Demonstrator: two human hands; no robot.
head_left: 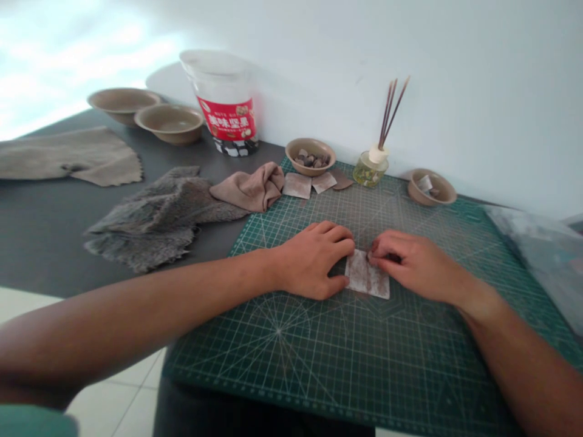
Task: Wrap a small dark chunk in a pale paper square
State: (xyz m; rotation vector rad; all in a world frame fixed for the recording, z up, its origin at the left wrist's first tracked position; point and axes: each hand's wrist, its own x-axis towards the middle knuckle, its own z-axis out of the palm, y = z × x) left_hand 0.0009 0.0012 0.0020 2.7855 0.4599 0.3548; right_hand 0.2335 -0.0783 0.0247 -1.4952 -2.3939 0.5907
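Work occupied the left hand, loosely spread right of mid-frame, bracing the edge of a stained pale square, seemingly against slipping; the right hand pinched what looked like a small brown piece, mostly hidden, against it. Beneath, a green mat likely shielded the tabletop; a bowl stood upper center, apparently for easy reach.
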